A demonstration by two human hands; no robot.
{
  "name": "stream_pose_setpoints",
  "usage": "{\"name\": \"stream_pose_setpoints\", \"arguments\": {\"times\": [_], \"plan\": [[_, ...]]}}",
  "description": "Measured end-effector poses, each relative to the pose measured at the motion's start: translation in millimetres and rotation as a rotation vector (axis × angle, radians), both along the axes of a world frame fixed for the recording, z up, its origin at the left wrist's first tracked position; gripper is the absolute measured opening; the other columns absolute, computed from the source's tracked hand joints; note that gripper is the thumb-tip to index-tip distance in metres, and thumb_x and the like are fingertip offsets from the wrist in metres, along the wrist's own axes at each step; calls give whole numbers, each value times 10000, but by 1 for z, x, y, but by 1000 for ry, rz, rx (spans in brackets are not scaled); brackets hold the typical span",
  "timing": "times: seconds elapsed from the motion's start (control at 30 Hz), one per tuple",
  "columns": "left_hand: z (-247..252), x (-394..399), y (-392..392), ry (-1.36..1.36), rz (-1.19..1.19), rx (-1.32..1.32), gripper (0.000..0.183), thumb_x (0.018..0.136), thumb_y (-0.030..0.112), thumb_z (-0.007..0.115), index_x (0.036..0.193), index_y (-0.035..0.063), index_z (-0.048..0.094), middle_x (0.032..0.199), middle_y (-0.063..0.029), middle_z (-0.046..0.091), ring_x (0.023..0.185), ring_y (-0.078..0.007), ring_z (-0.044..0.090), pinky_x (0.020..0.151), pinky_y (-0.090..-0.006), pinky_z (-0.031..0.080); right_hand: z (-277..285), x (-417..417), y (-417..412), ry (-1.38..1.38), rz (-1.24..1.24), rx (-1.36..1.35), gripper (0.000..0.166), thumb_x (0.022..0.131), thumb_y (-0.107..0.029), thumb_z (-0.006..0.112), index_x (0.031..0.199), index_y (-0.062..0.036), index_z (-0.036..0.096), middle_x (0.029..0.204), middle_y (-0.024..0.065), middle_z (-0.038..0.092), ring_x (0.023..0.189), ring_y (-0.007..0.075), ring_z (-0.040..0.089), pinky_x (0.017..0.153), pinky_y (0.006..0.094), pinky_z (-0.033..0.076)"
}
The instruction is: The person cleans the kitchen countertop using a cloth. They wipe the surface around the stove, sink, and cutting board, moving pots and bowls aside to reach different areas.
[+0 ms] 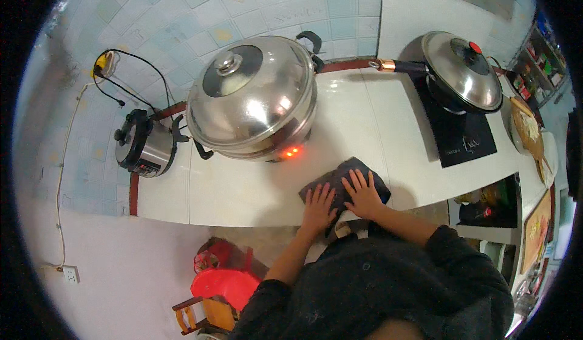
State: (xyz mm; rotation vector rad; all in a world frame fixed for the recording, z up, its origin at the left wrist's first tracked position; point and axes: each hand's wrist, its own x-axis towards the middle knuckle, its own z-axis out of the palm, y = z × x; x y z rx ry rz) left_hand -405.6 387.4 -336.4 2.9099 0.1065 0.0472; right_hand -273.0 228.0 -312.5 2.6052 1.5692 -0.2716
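Observation:
A dark folded cloth (339,172) lies on the white tiled countertop (246,194), close to its front edge. My left hand (320,207) rests palm down on the cloth's left part, fingers spread. Beside it, my right hand (364,196) presses flat on the right part, its fingers also apart. Part of the cloth hangs down past the counter edge between my wrists. Beyond the hands stands a large lidded steel steamer pot (255,103), with red lights glowing at its base.
An electric pressure cooker (152,151) stands at the left, near cords plugged into the wall. At the right, a lidded wok (460,75) sits on a black induction cooktop (469,139). A cutting board (535,233) lies farther right. Below the counter is a red plastic stool (223,285).

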Motion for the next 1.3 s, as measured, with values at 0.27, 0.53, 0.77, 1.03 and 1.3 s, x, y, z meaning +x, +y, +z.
{"name": "stream_pose_setpoints", "arguments": {"times": [0.27, 0.53, 0.77, 1.03, 1.3], "plan": [[-8, -8, 69, -97, 289, 79, 661, 838, 340, 563, 1412, 98, 340, 1486, -124, 277, 1348, -352, 275, 1080, -549, 194, -1, 25, 108, 71, 140, 135, 766, 846, -502, 525, 1460, -150, 231, 1510, 179, 181, 1387, 357, 171, 1076, 613, 118], [-16, -56, 51, -48, 392, 105, 674, 849, 361, 534, 1419, 73, 319, 1483, -152, 268, 1354, -371, 243, 1065, -594, 158, -2, -14, 105, 36, 258, 136, 770, 832, -500, 550, 1453, -160, 247, 1506, 147, 220, 1390, 334, 185, 1080, 607, 124], [-15, -59, 14, 55, 304, 101, 700, 833, 358, 561, 1396, 13, 329, 1492, -171, 232, 1379, -377, 182, 1083, -592, 110, 2, -25, 44, 120, 256, 194, 727, 856, -453, 540, 1456, -158, 253, 1509, 138, 217, 1387, 310, 203, 1105, 552, 100], [-15, 8, -47, 56, -92, 91, 707, 848, 365, 544, 1395, -15, 304, 1485, -217, 212, 1384, -406, 141, 1079, -611, 77, -8, -1, -74, 104, 14, 279, 680, 875, -439, 522, 1455, -193, 264, 1513, 98, 225, 1403, 267, 173, 1119, 536, 91], [-10, 86, -141, 0, -328, 113, 685, 862, 357, 547, 1390, -10, 310, 1482, -210, 217, 1374, -406, 162, 1072, -612, 118, -13, 30, -190, 37, -249, 390, 634, 870, -415, 537, 1423, -182, 335, 1481, 99, 292, 1379, 263, 235, 1121, 506, 110]]}}
